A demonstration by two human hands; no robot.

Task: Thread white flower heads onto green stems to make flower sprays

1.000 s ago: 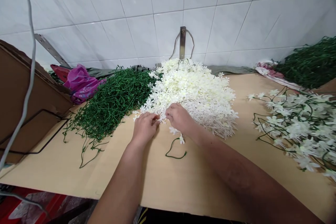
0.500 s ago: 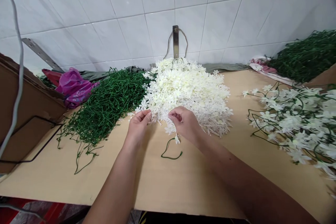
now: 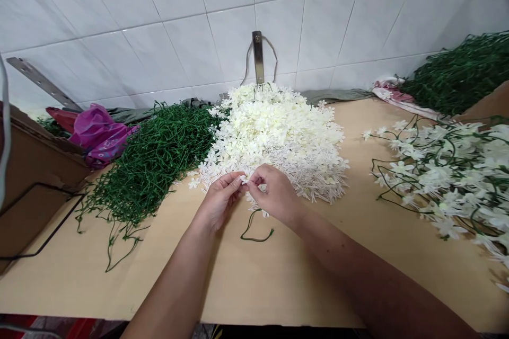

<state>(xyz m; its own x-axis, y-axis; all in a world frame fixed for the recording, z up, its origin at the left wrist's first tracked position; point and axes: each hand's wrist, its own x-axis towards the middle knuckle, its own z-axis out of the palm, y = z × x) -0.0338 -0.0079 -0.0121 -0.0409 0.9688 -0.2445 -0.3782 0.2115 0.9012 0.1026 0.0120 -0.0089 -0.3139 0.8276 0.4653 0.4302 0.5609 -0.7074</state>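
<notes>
My left hand [image 3: 223,196] and my right hand [image 3: 274,190] meet at the front edge of a pile of white artificial flowers [image 3: 274,127]. Between their fingertips is a small white flower [image 3: 244,179], pinched from both sides; its lower part is hidden by the fingers. Just below the hands, a curved green stem [image 3: 254,239] lies on the cardboard surface [image 3: 246,280], its upper end beside a white blossom partly behind my right hand. To the left of the flower pile sits a heap of bare green stems [image 3: 159,153].
Finished-looking white flowers on green stems [image 3: 449,180] are spread at the right. More green stems [image 3: 465,74] are heaped at the back right. A metal bracket [image 3: 258,58] stands against the tiled wall. At left are a purple bag [image 3: 97,130], a cardboard box [image 3: 35,169] and a black wire frame [image 3: 59,233].
My hands have come together from apart, and both sets of fingertips now meet at one white flower. The view has shifted slightly. The green stem stays on the table.
</notes>
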